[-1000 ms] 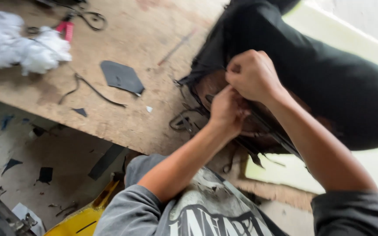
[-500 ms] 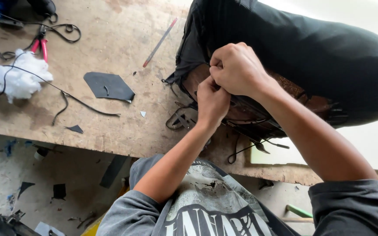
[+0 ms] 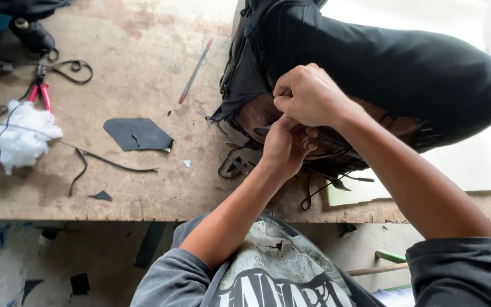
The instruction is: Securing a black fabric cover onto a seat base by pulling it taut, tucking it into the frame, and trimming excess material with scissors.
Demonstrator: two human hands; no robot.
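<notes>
One wooden tabletop carries everything, and places here are told from the big black cushion at its right end. Farthest left of the cushion lies one clump of white stuffing at the tabletop's left edge, with a thin dark cord across it. Just above and right of the stuffing sits one pair of red-handled pliers, beside loops of black cord. Nearer the cushion lies one flat black scrap, with a much smaller black scrap below it close to the tabletop's front edge. One thin rod with a red tip lies slanted just left of the cushion. Between the flat scrap and the cushion the wood is bare, and so is a wide band along the front edge.

The cushion lies with its brown underside and torn black cover turned toward the person, and loose black strips hang from it over the front edge. Two hands work at that underside. The left hand is below, its fingers clenched on the cover's ragged edge. The right hand is just above and touching it, fingers curled into a fist and pinching the same edge; what exactly lies inside the grip is hidden. Right of the cushion one pale sheet reaches to the tabletop's right end.
</notes>
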